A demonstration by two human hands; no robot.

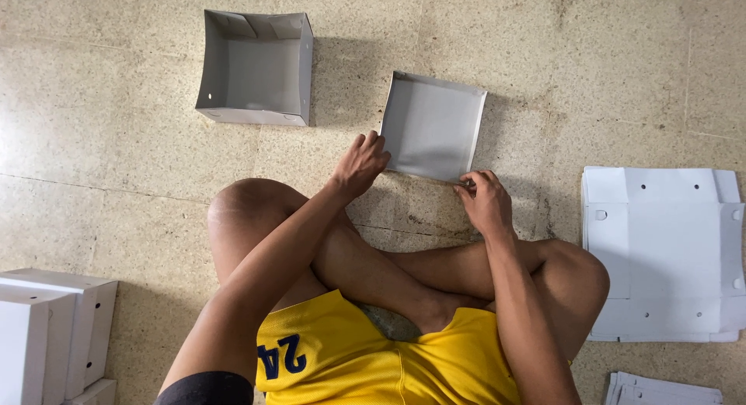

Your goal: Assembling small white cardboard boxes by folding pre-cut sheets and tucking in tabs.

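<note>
A person sits cross-legged on a speckled stone floor (116,141) in yellow shorts (388,358), knees spread and both forearms stretched forward over the shins. Near the body on the left, a stack of closed white boxes (54,327) stands at the frame's edge; on the right lies a pile of flat, unfolded white cardboard sheets (660,250) with small punched holes, and a second, smaller pile of sheets (660,389) shows in the lower right corner. Beyond the knees, the left hand (360,164) rests with curled fingers against the near left corner of a shallow grey box tray (433,125), touching its edge. The right hand (486,201) pinches the tray's near right corner between thumb and fingers, gripping the folded wall there. The tray lies on the floor just ahead of the legs, open side up and slightly turned. Farther off, up and to the left, a deeper grey box (256,67) sits open on the floor, well apart from both hands.
</note>
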